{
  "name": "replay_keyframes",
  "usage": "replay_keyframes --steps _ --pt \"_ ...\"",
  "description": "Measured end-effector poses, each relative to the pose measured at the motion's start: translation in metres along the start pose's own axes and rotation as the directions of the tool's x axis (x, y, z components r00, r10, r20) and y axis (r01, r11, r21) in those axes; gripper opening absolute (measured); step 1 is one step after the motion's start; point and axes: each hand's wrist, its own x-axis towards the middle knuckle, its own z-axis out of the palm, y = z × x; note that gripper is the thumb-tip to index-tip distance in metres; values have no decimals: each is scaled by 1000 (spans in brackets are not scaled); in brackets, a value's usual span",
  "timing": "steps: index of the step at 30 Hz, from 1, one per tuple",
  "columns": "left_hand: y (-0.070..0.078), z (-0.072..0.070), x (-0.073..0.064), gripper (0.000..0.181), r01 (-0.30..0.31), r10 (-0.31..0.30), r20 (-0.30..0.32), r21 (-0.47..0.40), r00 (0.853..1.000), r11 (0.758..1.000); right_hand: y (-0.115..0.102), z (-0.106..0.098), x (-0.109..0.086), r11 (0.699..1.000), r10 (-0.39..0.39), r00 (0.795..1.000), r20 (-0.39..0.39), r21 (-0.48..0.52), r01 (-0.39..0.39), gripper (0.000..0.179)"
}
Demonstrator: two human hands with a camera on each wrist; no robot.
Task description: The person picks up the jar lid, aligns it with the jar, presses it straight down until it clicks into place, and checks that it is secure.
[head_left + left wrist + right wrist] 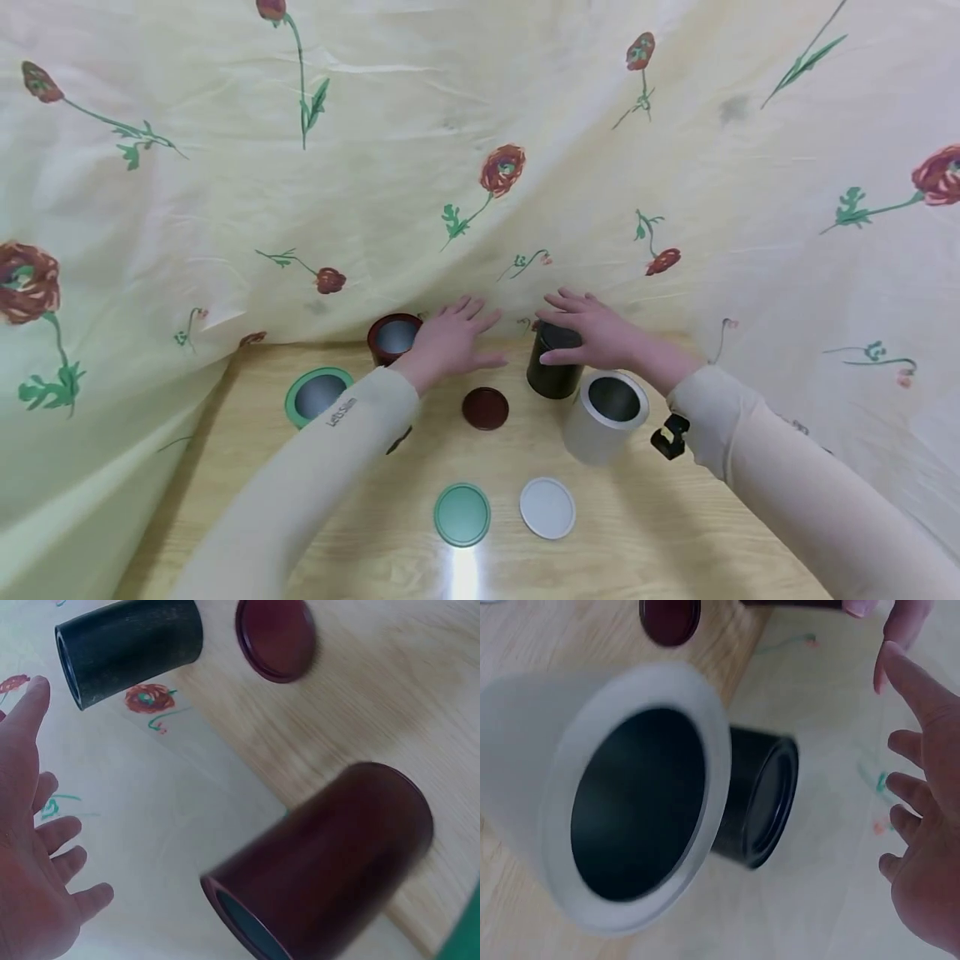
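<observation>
My left hand hovers with spread fingers beside the dark red canister and holds nothing. Over the black canister is my right hand, its fingers spread and also without anything in them; whether it touches the canister is unclear. The black canister's top looks covered by a black lid in the right wrist view. The white canister stands open just nearer than the black one. An open green canister is partly hidden by the left sleeve. The dark red canister is open too.
Three loose lids lie on the wooden table: a dark red lid, a green lid and a white lid. A flowered cloth hangs behind and at the sides. The right wrist carries a small black device.
</observation>
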Motion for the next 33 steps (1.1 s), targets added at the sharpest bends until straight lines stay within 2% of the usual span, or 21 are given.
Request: replay_keyframes --steps 4,8,16,25,33 --pt "-10 1 -17 88 28 -28 3 2 1000 1000 -13 5 2 999 -41 999 20 -30 42 77" --pt "-15 5 -33 91 23 -23 -3 2 1000 1000 -22 14 0 996 -72 997 22 -44 73 78" --pt "-16 18 -58 97 48 -48 33 0 998 999 -39 39 -4 992 -114 993 2 -48 114 76" --pt "-13 51 -70 94 59 -59 3 -40 998 997 -47 67 3 991 -119 992 -30 -73 116 82" --pt "-9 71 -74 96 93 -91 18 -96 996 991 -48 98 7 995 -77 997 1 -71 77 83"
